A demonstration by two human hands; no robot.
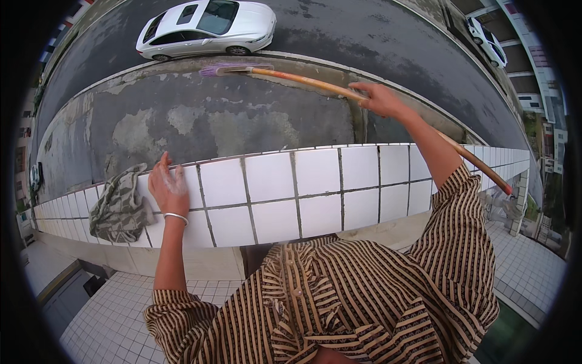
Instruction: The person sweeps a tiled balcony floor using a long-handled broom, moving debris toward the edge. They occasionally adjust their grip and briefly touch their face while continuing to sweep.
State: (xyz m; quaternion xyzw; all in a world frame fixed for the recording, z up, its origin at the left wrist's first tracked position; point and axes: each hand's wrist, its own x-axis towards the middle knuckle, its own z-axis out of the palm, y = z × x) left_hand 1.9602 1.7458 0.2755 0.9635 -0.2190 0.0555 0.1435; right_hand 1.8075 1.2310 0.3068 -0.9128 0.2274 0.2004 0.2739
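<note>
A broom with an orange handle (313, 83) stretches out past a white-tiled parapet ledge (273, 182). Its purple bristles (210, 69) are at the far end, seen against the pavement below. My right hand (379, 99) grips the handle partway along, with the index finger extended; the rear of the pole passes behind my forearm to a red-tipped end. On the ledge rests my left hand (169, 184), fingers apart and whitish residue on the skin. A crumpled green-grey patterned cloth (120, 204) lies just left of it.
Beyond the ledge is a drop to patchy concrete (218, 118) and a road where a white car (207, 29) stands. Another white car (487, 42) is at the far right. Behind the ledge lies a tiled floor (118, 314). A crumpled plastic bag (504, 207) sits at the right.
</note>
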